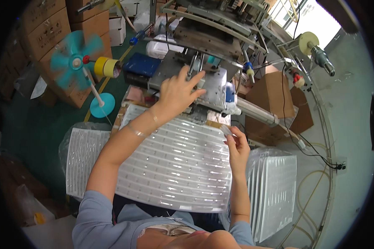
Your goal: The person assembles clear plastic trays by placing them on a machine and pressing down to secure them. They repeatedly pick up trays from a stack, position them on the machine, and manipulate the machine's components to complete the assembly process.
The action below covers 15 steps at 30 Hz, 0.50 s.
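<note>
My left hand (178,92) reaches over the metal bed (214,89) of a press-like machine (207,35), its fingers spread beside a small metal fixture (196,65). Nothing shows clasped in those fingers. Lower and to the right, my right hand (238,150) pinches a small clear plastic piece (226,130) between thumb and fingertips. It is held by the right edge of a large white tray (174,159), which has rows of narrow slots holding shiny clear strips. The tray lies in front of me, under my left forearm.
More slotted trays are stacked at the right (274,193), and another tray (85,159) lies at the left. A teal fan (76,62) stands beside cardboard boxes (50,33). Yellow tape rolls (106,67) hang left of the machine. An open carton (270,93) and hoses are at the right.
</note>
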### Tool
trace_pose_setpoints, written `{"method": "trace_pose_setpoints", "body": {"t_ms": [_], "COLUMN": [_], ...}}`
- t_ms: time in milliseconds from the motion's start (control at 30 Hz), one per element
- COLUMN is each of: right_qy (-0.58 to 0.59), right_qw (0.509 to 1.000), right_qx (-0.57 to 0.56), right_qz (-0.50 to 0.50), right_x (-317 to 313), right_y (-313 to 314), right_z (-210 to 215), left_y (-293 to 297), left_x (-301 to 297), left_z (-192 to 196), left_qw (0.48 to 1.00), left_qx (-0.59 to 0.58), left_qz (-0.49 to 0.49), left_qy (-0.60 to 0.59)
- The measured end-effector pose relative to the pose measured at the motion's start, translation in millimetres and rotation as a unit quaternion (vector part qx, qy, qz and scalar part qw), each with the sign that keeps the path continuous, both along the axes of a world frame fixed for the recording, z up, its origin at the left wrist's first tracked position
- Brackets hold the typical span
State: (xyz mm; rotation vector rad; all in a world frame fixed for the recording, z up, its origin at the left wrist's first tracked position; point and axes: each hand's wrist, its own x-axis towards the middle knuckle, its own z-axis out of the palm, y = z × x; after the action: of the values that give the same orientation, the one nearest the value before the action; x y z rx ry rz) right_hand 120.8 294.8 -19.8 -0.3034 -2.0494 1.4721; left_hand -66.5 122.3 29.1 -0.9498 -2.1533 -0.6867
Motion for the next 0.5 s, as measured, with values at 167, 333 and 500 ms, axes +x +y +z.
{"method": "trace_pose_setpoints", "body": {"t_ms": [167, 333, 500], "right_qy": [0.069, 0.187, 0.087], "right_qw": [0.976, 0.913, 0.880], "right_qx": [0.197, 0.355, 0.454], "right_qz": [-0.059, -0.067, -0.111], "right_x": [-79.9, -152.2, -190.1], "right_y": [1.0, -9.6, -12.1], "right_z": [25.8, 48.2, 52.4], "left_y": [48.8, 12.9, -57.7], "left_x": [-45.0, -26.2, 42.1], "left_z": [-2.4, 9.6, 0.4], "left_qw": [0.991, 0.991, 0.966], "left_qx": [-0.130, 0.053, 0.158], "left_qz": [-0.008, -0.084, -0.158], "left_qy": [0.041, 0.089, -0.126]}}
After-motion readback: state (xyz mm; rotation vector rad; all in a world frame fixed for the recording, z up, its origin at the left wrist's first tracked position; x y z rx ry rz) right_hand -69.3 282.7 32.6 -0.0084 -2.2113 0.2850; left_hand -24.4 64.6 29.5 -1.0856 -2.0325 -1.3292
